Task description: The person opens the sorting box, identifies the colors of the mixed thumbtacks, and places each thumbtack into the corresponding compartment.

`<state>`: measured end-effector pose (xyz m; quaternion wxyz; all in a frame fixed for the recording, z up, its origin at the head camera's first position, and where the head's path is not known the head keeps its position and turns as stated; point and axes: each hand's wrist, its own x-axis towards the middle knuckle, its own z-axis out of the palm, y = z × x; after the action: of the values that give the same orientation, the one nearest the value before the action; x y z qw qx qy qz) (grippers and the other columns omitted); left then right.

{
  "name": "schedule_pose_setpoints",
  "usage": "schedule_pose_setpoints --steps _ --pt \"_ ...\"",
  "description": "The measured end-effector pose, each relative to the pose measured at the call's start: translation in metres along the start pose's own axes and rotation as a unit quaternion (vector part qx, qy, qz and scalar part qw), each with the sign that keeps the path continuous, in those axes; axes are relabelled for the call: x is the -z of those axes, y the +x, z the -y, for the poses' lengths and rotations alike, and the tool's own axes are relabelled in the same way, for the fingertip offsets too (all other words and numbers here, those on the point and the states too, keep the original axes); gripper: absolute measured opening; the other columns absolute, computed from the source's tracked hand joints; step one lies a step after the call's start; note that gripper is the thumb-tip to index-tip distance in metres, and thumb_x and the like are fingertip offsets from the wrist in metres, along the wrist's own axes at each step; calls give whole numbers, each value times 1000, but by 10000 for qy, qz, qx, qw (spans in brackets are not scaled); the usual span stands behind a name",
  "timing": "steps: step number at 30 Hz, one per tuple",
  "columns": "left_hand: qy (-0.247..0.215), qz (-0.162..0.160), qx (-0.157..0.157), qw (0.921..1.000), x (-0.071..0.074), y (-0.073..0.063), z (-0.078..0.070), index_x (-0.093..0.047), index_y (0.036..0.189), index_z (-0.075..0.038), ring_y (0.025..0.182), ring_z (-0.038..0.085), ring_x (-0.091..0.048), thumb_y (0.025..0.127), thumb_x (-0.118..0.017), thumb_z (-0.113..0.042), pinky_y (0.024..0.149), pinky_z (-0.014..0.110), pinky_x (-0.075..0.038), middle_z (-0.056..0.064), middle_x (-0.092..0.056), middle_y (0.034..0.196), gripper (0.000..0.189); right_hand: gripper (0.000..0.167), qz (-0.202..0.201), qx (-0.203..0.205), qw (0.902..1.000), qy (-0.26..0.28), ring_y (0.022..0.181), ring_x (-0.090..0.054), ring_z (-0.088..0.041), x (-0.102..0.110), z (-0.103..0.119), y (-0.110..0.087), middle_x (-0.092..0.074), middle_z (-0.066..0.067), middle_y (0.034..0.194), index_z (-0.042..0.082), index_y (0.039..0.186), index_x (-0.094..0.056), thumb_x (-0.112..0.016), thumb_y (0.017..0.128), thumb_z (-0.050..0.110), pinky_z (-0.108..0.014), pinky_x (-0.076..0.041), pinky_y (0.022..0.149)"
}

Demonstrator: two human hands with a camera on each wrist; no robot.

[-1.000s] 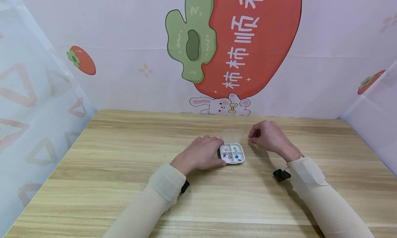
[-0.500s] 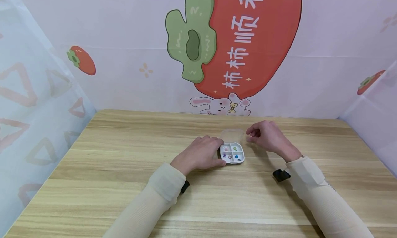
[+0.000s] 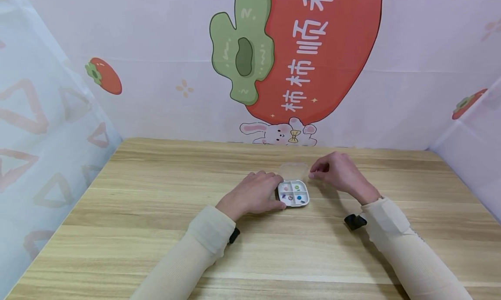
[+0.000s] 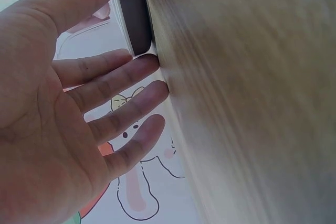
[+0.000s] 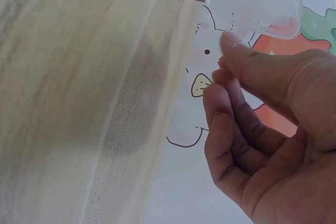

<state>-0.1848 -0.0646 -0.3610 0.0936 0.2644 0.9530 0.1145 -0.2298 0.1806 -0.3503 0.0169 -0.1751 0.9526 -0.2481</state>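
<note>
A small pill box (image 3: 292, 193) with a white four-compartment tray lies on the table, its transparent lid (image 3: 294, 170) swung back. Several tiny coloured pieces sit in the compartments. My left hand (image 3: 254, 193) steadies the box from the left, thumb at the near corner and index finger at the far one; in the left wrist view the dark side of the box shows between them. To the right of the lid, just above the table, my right hand (image 3: 339, 171) pinches a tiny orange piece (image 5: 222, 67) between thumb and fingertip. Fingers mostly cover that piece, so its kind is unclear.
The wood-grain table (image 3: 164, 195) ends at a back wall (image 3: 176, 108) of printed cloth with persimmons and a rabbit. Cloth walls also close in the left and right sides. Dark wrist straps (image 3: 355, 221) show below the sleeves.
My right hand has shifted slightly left, toward the lid, and its fingertips have closed in a little. The left hand and the pill box stay where they were.
</note>
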Motion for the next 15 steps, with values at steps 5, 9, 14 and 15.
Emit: schedule_pose_setpoints --steps 5,9,14,15 --pt "1 -1 24 10000 0 0 0 -59 140 -12 107 20 -55 87 -77 -49 100 40 -45 3 -64 131 66 8 -12 11 10000 -31 70 -57 -19 -1 1 0 -68 1 76 9 93 -80 -82 86 12 -33 -47 63" --pt "-8 -3 38 10000 0 -1 -1 -59 140 -12 108 21 -54 87 -77 -49 101 41 -44 3 -63 131 66 11 -14 188 9998 -62 72 -58 -19 -1 1 0 -69 0 79 6 98 -80 -80 88 10 -33 -49 66" --pt "10 -4 23 10000 0 -1 0 -59 140 -13 109 21 -55 88 -77 -49 101 42 -44 2 -63 131 66 11 12 386 9993 -27 74 -60 -18 -1 1 0 -70 -2 83 4 100 -79 -78 88 4 -35 -51 69" --pt "12 -4 19 10000 0 -1 0 -59 140 -13 108 21 -55 88 -77 -49 101 42 -44 2 -63 131 66 11 17 390 9992 -22 75 -60 -18 -1 1 0 -70 -2 83 3 100 -78 -77 88 4 -35 -52 70"
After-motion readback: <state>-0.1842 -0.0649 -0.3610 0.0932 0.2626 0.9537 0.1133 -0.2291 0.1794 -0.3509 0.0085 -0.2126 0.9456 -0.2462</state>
